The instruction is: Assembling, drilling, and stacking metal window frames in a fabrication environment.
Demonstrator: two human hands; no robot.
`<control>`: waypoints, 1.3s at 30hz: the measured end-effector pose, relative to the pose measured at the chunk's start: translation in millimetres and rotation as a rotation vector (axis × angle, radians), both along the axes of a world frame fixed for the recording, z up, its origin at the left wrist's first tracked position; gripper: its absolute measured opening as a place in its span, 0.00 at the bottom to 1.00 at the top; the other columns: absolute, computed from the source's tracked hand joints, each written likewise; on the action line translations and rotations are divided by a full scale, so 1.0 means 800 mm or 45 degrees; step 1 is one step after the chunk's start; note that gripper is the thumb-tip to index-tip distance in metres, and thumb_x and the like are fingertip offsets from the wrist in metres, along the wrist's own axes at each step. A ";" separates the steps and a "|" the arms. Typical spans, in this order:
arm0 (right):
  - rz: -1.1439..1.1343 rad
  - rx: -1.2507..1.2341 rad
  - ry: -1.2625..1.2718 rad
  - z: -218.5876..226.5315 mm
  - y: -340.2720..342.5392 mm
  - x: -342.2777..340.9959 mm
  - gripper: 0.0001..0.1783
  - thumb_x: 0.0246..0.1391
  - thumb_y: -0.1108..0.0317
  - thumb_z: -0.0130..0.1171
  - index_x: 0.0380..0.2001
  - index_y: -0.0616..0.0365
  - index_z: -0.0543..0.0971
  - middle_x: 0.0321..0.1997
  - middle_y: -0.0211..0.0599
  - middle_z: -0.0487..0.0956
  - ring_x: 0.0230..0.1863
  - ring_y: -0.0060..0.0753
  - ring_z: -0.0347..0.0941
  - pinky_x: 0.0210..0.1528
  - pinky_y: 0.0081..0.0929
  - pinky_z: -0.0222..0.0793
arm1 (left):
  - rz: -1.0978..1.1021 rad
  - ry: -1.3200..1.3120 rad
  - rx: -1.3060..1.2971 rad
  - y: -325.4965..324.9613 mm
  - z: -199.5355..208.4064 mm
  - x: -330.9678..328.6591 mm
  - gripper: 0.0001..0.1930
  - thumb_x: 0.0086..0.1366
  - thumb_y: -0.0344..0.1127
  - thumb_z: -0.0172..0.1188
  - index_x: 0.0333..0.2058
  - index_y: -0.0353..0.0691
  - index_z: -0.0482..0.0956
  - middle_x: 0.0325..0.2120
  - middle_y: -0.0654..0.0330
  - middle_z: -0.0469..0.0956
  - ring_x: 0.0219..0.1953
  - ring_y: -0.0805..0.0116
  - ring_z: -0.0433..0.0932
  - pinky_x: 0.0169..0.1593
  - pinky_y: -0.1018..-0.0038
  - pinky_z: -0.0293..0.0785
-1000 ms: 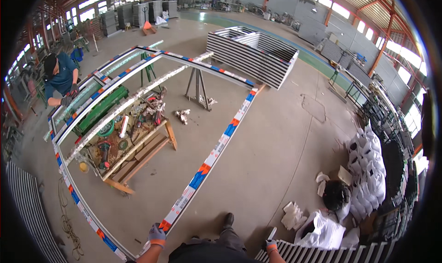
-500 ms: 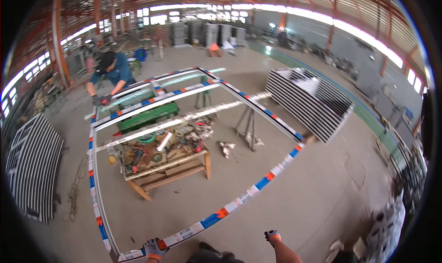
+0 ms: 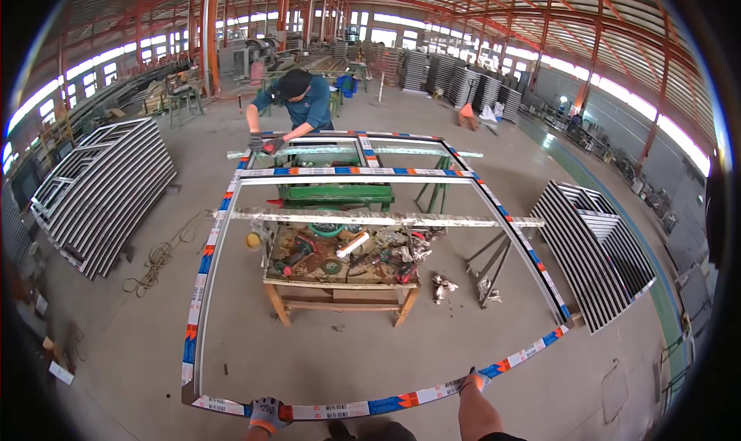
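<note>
A large rectangular window frame (image 3: 342,411), wrapped in white, blue and orange tape, lies flat across supports in front of me. My left hand (image 3: 267,415), in a grey glove with an orange cuff, is closed round its near rail close to the left corner. Further right, my gloved right hand (image 3: 475,380) holds the same rail, its fingertips partly hidden. A crossbar (image 3: 340,172) divides the frame towards its far end. At the far left corner, a co-worker (image 3: 301,105) in a dark cap and blue shirt leans over with gloved hands near the frame.
Inside the frame's outline stands a low wooden workbench (image 3: 340,294) cluttered with tools. A whitish support bar (image 3: 432,220) and a green trestle (image 3: 340,196) cross beneath. Stacked frames stand at the left (image 3: 108,194) and right (image 3: 594,248). Loose cord (image 3: 158,263) lies on the floor.
My view has swung left, so the scene sits further right. My right hand, earlier apart from the frame, now holds its near rail. The left hand keeps its hold.
</note>
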State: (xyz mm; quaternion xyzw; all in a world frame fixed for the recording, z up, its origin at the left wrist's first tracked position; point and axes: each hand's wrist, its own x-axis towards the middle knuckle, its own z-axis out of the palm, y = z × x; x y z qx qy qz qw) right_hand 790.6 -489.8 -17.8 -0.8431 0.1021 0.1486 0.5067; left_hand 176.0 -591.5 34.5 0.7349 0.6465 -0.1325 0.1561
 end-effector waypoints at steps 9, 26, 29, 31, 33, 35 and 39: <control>0.006 -0.216 -0.001 0.030 -0.002 -0.011 0.20 0.51 0.64 0.63 0.44 0.56 0.68 0.37 0.41 0.81 0.34 0.44 0.80 0.40 0.42 0.77 | 0.015 0.104 -0.195 0.018 0.002 0.013 0.21 0.51 0.56 0.60 0.40 0.53 0.83 0.43 0.53 0.80 0.49 0.48 0.78 0.55 0.49 0.67; 0.023 -0.414 -0.087 0.058 -0.007 -0.022 0.22 0.49 0.62 0.63 0.45 0.60 0.69 0.40 0.45 0.80 0.37 0.49 0.80 0.44 0.43 0.75 | 0.041 0.116 -0.069 0.002 -0.049 0.001 0.21 0.59 0.46 0.56 0.51 0.47 0.75 0.54 0.51 0.72 0.58 0.50 0.70 0.60 0.52 0.65; 0.010 -0.432 -0.141 0.060 -0.006 -0.026 0.22 0.49 0.63 0.63 0.45 0.59 0.69 0.41 0.45 0.80 0.39 0.48 0.80 0.46 0.43 0.74 | -0.003 0.113 -0.040 -0.004 -0.071 -0.010 0.23 0.60 0.49 0.55 0.52 0.47 0.75 0.55 0.50 0.72 0.59 0.50 0.69 0.60 0.51 0.64; 0.001 -0.362 -0.131 0.066 -0.003 -0.028 0.22 0.49 0.63 0.63 0.45 0.59 0.70 0.41 0.45 0.80 0.40 0.48 0.80 0.47 0.42 0.73 | -0.011 0.112 0.026 -0.010 -0.112 -0.027 0.25 0.59 0.51 0.55 0.53 0.48 0.74 0.56 0.51 0.71 0.60 0.50 0.68 0.60 0.49 0.64; 0.010 -0.346 -0.097 0.074 -0.003 -0.029 0.22 0.49 0.63 0.63 0.45 0.59 0.70 0.41 0.44 0.80 0.40 0.47 0.80 0.47 0.42 0.74 | -0.020 0.111 0.099 -0.006 -0.110 -0.029 0.26 0.59 0.53 0.55 0.54 0.48 0.73 0.57 0.51 0.70 0.60 0.49 0.67 0.59 0.48 0.63; 0.032 -0.323 -0.061 0.074 -0.004 -0.030 0.22 0.49 0.63 0.63 0.46 0.58 0.69 0.40 0.44 0.80 0.40 0.47 0.80 0.47 0.42 0.74 | 0.057 0.046 -0.371 0.010 -0.065 -0.014 0.29 0.59 0.55 0.55 0.57 0.50 0.71 0.59 0.52 0.68 0.62 0.48 0.64 0.61 0.44 0.60; -0.020 -0.340 -0.056 0.063 -0.013 -0.016 0.22 0.49 0.63 0.63 0.46 0.58 0.69 0.40 0.43 0.80 0.38 0.46 0.80 0.46 0.41 0.74 | -0.013 0.079 -0.176 0.003 -0.075 -0.011 0.31 0.58 0.58 0.56 0.57 0.51 0.71 0.60 0.51 0.68 0.63 0.49 0.63 0.61 0.43 0.59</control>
